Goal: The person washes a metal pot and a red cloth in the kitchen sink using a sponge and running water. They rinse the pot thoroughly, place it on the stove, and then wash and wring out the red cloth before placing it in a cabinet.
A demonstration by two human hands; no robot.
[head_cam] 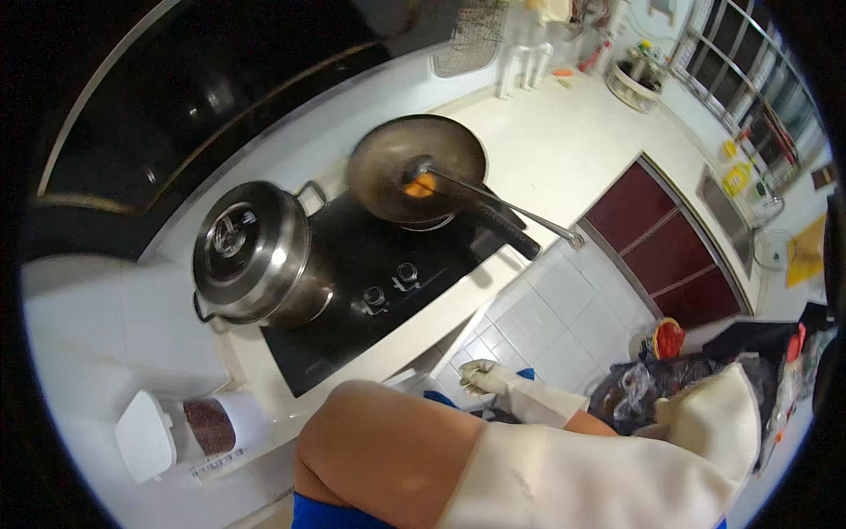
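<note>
Both hands wear long cream rubber gloves. My right hand (482, 379) is low over the tiled floor, just off the counter's front edge; its fingers are loosely curled and apart, with nothing seen between them. My left arm crosses the foreground, bare at the elbow and gloved further along. My left hand (710, 410) is bent at the right, its fingers not clearly seen. On the black cooktop (344, 264), a dark wok (390, 145) holds a long-handled metal ladle (509, 198) and something orange (421, 186). Beside it stands a lidded steel pot (254, 254).
A clear container with dark red contents (210, 426) stands at the lower left. A basket (634, 86) sits in the far counter corner. Dark red cabinet doors (664, 244) are below the counter, near a sink (727, 211). Dark plastic bags (634, 390) lie at right.
</note>
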